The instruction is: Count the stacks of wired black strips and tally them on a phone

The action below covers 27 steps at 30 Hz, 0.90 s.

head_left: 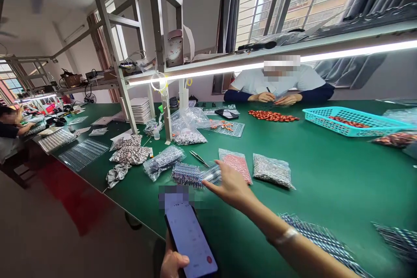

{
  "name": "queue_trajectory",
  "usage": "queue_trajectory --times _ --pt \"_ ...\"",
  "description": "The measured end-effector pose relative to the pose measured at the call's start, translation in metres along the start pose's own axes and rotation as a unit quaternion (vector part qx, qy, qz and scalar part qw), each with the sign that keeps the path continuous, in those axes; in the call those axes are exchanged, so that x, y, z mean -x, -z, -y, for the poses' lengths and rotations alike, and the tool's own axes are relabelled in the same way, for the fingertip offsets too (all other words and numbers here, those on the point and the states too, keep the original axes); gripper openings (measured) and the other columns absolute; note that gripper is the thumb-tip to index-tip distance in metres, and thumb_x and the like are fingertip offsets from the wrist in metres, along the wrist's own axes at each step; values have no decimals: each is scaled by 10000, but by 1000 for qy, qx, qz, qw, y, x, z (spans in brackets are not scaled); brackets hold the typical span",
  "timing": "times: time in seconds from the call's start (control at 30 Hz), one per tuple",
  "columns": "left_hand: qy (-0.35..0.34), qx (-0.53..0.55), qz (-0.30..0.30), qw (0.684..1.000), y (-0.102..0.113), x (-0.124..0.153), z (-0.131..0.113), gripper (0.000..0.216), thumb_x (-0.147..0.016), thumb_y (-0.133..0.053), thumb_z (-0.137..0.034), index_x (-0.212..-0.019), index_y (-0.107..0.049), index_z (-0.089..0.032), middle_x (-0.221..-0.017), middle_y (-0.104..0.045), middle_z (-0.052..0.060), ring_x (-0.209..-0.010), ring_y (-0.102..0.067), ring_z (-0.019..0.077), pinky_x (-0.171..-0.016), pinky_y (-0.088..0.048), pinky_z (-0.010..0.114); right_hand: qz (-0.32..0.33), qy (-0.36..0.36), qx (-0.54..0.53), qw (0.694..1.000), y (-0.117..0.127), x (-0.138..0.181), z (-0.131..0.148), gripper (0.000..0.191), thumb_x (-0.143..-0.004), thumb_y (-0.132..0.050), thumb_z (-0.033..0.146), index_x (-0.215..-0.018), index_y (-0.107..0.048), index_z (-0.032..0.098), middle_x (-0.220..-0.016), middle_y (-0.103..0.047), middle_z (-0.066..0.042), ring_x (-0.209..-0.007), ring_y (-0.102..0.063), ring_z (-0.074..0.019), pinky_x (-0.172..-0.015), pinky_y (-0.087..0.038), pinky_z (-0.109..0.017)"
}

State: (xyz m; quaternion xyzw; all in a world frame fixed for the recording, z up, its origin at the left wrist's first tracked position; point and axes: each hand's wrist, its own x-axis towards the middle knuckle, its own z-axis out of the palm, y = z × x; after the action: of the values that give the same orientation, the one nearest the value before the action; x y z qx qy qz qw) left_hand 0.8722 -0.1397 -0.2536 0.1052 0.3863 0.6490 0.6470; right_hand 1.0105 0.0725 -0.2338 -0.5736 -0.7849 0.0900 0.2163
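My left hand (174, 263) grips a smartphone (192, 236) with its lit screen facing up, at the bottom of the view. Stretched over the green table, my right hand (233, 184) has thumb and forefinger apart. Between them shows a piece of clear plastic (212, 174); whether they touch it I cannot make out. Just left of it lies a row of blue-grey parts with thin wire leads (187, 174). A bag of pink pieces (235, 165) is partly behind my right hand. Behind the wired parts rest metal tweezers (199, 158).
A bag of small grey pieces (273, 170) lies to the right. More wired rows (322, 241) sit under my right forearm. Several filled bags (132, 155) are at left, near a metal shelf post (165, 115). Across the table a person works beside a turquoise basket (345, 129).
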Motion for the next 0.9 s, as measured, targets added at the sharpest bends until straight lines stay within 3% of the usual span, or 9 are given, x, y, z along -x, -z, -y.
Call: queue_trajectory --times 0.1,0.17,0.3,0.5,0.6,0.67,0.77,0.83,0.9 --pt "-17 -7 16 1000 -11 2 4 746 -584 -572 -253 -1314 -424 -284 -815 -680 82 -716 -635 276 -508 -523 346 -41 -44 39 997 15 50 -62 850 -746 -475 568 -1322 -377 -49 -1295 -495 -274 -1195 -461 -374 -1006 -360 -440" --pt "-18 -12 30 999 -19 2 9 741 -602 -565 -243 -1323 -402 -293 -834 -678 78 -738 -634 273 -501 -513 327 -55 -106 53 992 17 83 -96 859 -733 -411 627 -1317 -397 -3 -1267 -527 -254 -1148 -501 -391 -955 -405 -483" --pt "-2 -21 75 997 -34 2 23 685 -627 -560 -220 -1299 -439 -278 -859 -679 74 -801 -636 272 -599 -536 361 -60 -172 64 981 14 124 -127 877 -712 -347 671 -1312 -410 34 -1237 -549 -236 -1121 -519 -401 -933 -416 -521" --pt "-1 -18 108 994 -54 3 37 561 -599 -577 -188 -1157 -584 -247 -873 -679 62 -780 -630 232 -724 -525 363 -87 -189 -15 978 20 135 -121 869 -710 -352 675 -1316 -401 54 -1307 -485 -257 -1239 -416 -410 -1019 -297 -611" --pt "6 -33 108 994 -66 7 40 574 -613 -555 -172 -1182 -572 -248 -870 -677 61 -787 -629 233 -712 -516 356 -132 -151 -148 968 29 145 -100 785 -725 -415 676 -1276 -441 117 -1384 -414 -242 -1316 -327 -386 -1069 -253 -595" --pt "1 -38 123 992 -75 11 44 590 -598 -543 -158 -1183 -574 -230 -898 -679 73 -821 -628 248 -713 -507 355 -120 -107 -301 940 35 157 -81 665 -761 -473 644 -1260 -450 206 -1381 -450 -175 -1299 -381 -339 -1073 -317 -537" --pt "6 -29 154 988 -86 17 55 623 -559 -523 -131 -1176 -583 -190 -940 -684 80 -868 -623 246 -778 -485 355 -54 -77 -519 850 45 175 -56 581 -792 -531 617 -1256 -437 279 -1295 -556 -122 -1198 -518 -302 -976 -480 -465" --pt "19 -20 169 985 -91 20 65 639 -531 -514 -119 -1163 -593 -174 -936 -686 76 -898 -619 243 -825 -468 361 -26 -86 -580 809 53 182 -50 573 -788 -555 620 -1237 -470 274 -1234 -606 -122 -1146 -564 -306 -896 -546 -425" --pt "32 -11 180 983 -93 21 72 662 -504 -510 -113 -1158 -595 -178 -914 -684 70 -927 -616 254 -841 -463 375 -10 -110 -589 800 59 179 -51 539 -800 -532 631 -1195 -527 264 -1157 -652 -119 -1086 -604 -312 -833 -577 -404"
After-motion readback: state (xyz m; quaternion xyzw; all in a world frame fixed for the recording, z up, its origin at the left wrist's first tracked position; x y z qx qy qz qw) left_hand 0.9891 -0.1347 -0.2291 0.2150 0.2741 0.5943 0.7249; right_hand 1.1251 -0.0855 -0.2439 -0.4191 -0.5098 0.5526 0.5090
